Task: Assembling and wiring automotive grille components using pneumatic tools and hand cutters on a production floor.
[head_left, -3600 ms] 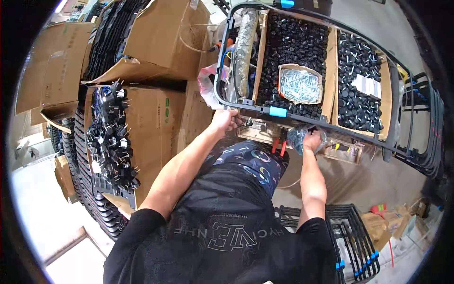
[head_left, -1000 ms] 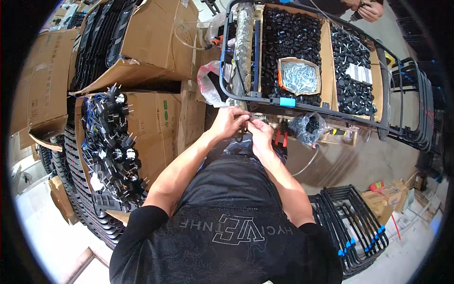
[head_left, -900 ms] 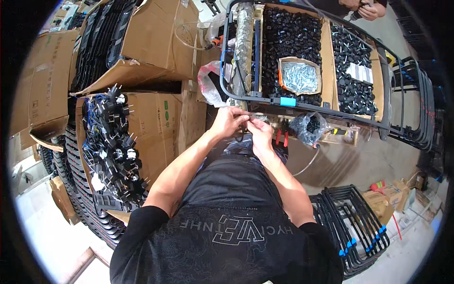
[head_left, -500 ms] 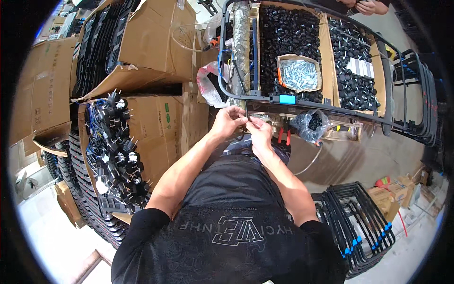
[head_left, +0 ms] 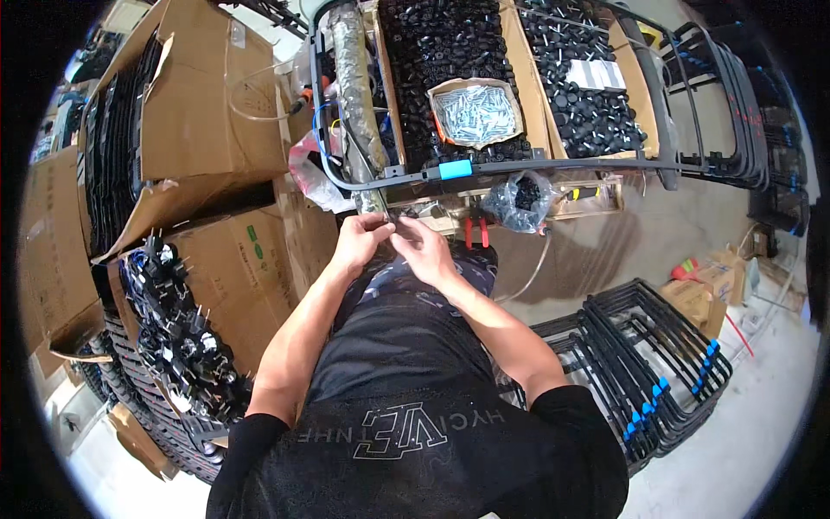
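My left hand point(head_left: 357, 243) and my right hand point(head_left: 423, 249) meet in front of my body, just below the near bar of a black tubular metal frame point(head_left: 367, 184). Thumb and fingers of both are pinched together at one spot. Whatever they hold there is small and dark, too small to make out. Above them, a thin black cable-like strand point(head_left: 361, 147) slants down by a silvery wrapped roller point(head_left: 352, 78). The near bar carries a blue sleeve point(head_left: 456, 169).
Beyond the bar, a carton of bolts point(head_left: 477, 114) sits among black plastic parts point(head_left: 445, 39). Red-handled pliers point(head_left: 476, 233) and a clear bag point(head_left: 520, 203) are right of my hands. Power plugs point(head_left: 186, 333) fill a box at left; black frames point(head_left: 618, 372) stack at right.
The view has shifted, so the bench and boxes sit further left in the picture. Both hands stay pinched together by the frame's near bar.
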Available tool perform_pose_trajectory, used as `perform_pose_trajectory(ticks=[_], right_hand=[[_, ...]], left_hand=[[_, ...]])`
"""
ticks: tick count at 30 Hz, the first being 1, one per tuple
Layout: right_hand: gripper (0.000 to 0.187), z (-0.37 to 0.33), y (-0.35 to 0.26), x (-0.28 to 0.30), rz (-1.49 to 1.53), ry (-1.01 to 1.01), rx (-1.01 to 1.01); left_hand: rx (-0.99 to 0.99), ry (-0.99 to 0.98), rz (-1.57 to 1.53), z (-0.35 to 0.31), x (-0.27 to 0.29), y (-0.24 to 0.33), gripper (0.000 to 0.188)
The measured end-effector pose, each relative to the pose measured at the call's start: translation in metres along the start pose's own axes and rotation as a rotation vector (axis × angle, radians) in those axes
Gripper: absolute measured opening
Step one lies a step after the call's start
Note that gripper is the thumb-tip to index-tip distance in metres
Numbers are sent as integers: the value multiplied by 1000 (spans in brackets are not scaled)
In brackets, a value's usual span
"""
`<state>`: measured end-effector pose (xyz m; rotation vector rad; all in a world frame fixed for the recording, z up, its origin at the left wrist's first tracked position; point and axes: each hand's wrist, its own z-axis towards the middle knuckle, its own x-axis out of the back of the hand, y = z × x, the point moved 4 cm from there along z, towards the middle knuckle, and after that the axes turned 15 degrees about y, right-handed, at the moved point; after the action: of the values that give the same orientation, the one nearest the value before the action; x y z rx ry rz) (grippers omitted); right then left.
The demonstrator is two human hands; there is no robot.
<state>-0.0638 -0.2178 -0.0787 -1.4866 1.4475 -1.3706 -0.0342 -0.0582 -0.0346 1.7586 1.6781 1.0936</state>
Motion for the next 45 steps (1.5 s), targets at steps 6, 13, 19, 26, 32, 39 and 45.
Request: perform_pose_trajectory(ticks=[6,13,19,26,32,39,45], right_hand=[[78,26,151,64,-1118,102,-2],[48,61,332,86,-1309,51,-301],[34,29,273,83,-847,-40,-392],[21,-54,112,97,354,-142,-553],[22,-68,26,80,393,-207,-580],[43,-69,-8,65,390,-141,-215],[53,-71,0,58,435,-48,-82]], left_hand=[[359,-104,-307,0,2,-15,16],[555,-105,-538,3,-6,-19,20],[564,-150,-722,2,-4,-27,19],[587,-236,-737,6,-4,-35,22],[607,-306,-704,19,0,-35,14],[588,-312,-544,35,4,-41,17],[528,-329,-506,32,1,-33,22]])
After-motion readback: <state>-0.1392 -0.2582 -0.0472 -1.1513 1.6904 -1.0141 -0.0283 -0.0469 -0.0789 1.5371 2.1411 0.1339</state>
